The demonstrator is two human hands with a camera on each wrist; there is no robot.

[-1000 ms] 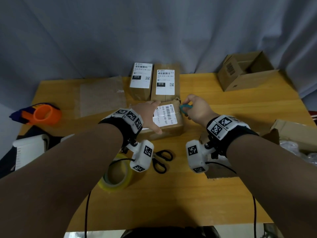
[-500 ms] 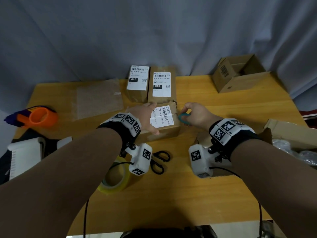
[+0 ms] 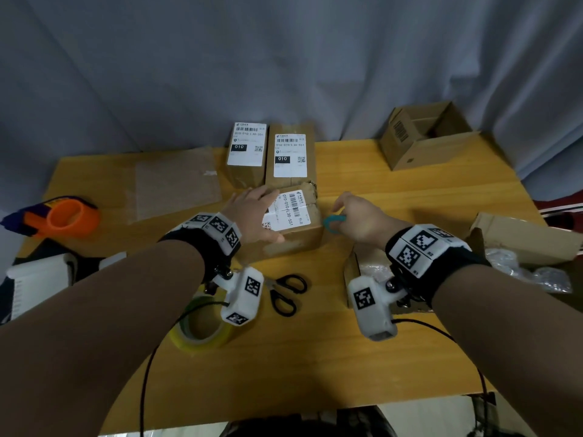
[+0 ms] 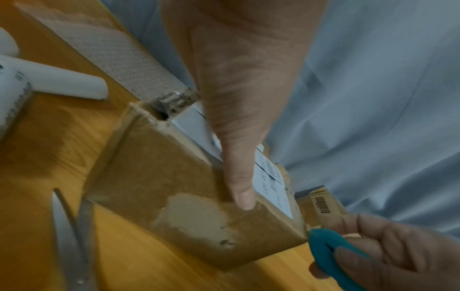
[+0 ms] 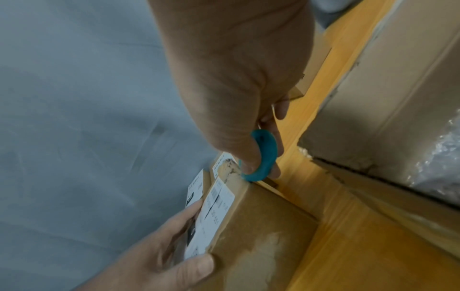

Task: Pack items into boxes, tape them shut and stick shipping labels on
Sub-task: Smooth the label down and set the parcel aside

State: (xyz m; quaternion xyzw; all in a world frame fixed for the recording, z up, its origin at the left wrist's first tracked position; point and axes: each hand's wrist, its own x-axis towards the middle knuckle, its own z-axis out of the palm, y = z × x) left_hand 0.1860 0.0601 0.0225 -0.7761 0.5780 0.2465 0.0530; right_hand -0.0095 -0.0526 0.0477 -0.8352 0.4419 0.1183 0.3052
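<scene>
The near box sits in the middle of the table, its top flaps still shut under a split shipping label, with a scuffed pale patch on its front face. The left hand lies over the box's left side, fingers spread flat on the top and the thumb down the front face, holding it steady. At the box's 3 o'clock the right hand pinches a small teal cutter between thumb and fingers; in the wrist views its tip touches the box's right top corner.

At 12 o'clock from this box, touching its far edge, stand two more sealed boxes side by side, each with a white label on top. At 2 o'clock, well apart by the curtain, an empty open carton lies tilted. At 6 o'clock black-handled scissors lie near, and a yellowish tape roll beyond them at 7. A sheet of bubble wrap lies at 10 o'clock, an orange tape dispenser at 9.
</scene>
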